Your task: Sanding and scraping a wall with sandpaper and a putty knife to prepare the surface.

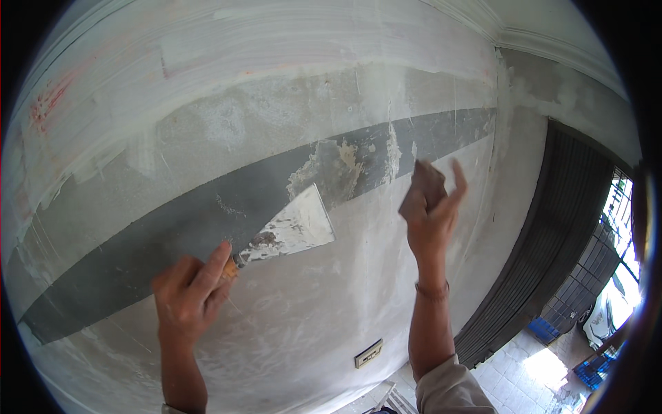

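My left hand (189,293) is closed round the wooden handle of a putty knife (296,228). Its wide triangular blade, smeared with white and dark residue, points up and right in front of the wall (303,297). My right hand (434,214) grips a folded brown piece of sandpaper (425,185), held near the right part of a dark grey painted band (207,207). Slight blur softens that hand's fingers. Between the two hands, a rough patch of peeled paint (331,169) breaks the band.
Low on the wall is a socket plate (369,353). To the right stand a dark slatted shutter door (531,234) and a bright opening with a metal grille (586,265). Pale floor tiles (510,379) lie below; a moulded cornice (545,52) runs along the top.
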{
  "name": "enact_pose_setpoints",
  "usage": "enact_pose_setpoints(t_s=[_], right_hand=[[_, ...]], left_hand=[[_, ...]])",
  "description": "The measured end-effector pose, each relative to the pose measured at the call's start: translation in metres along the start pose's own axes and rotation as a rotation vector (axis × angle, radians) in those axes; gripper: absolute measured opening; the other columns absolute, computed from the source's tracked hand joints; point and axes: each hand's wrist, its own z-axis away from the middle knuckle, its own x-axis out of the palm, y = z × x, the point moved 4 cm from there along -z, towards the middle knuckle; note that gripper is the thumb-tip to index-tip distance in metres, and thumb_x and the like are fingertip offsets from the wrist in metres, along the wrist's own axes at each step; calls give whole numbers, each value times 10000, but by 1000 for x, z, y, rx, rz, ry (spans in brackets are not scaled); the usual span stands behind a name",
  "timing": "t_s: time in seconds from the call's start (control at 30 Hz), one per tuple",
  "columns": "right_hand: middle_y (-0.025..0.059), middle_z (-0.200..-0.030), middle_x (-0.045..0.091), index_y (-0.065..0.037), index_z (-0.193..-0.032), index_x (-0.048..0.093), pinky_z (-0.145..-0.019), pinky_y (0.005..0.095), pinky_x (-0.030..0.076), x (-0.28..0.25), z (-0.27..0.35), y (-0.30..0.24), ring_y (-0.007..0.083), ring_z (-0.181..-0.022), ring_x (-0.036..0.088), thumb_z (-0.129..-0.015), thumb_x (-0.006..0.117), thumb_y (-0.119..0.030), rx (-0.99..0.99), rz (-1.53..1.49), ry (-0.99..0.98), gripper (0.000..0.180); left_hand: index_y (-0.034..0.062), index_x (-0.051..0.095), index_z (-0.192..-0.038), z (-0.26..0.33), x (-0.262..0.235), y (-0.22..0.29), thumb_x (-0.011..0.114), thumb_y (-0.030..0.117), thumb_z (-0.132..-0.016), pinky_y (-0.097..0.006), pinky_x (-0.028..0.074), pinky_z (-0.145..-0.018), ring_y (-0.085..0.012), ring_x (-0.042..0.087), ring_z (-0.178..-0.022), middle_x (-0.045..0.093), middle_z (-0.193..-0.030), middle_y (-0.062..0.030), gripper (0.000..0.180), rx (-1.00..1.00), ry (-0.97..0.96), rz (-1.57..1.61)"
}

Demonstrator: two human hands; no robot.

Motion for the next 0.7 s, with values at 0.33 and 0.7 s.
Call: enact_pose_setpoints(t_s=[0.33,0.7], right_hand=[[209,-1504,67,-82,-1453,140,-1068,590,43,90,-16,15,464,-1364,4,-905,431,-470,-2,246,-295,732],[251,-1484,108,4,-1430,171,-1079,562,34,94,-26,33,436,-1371,53,-898,283,-603,-94,358,-205,815]], left_hand=[[148,668,-1067,-16,3,-13,736,-17,-534,-278,396,-442,-134,442,-501,439,-727,-8,563,240,184,-102],[166,688,-1012,-5,2,-14,710,22,-645,-342,378,-705,-170,469,-737,474,-821,18,395,290,222,-270]])
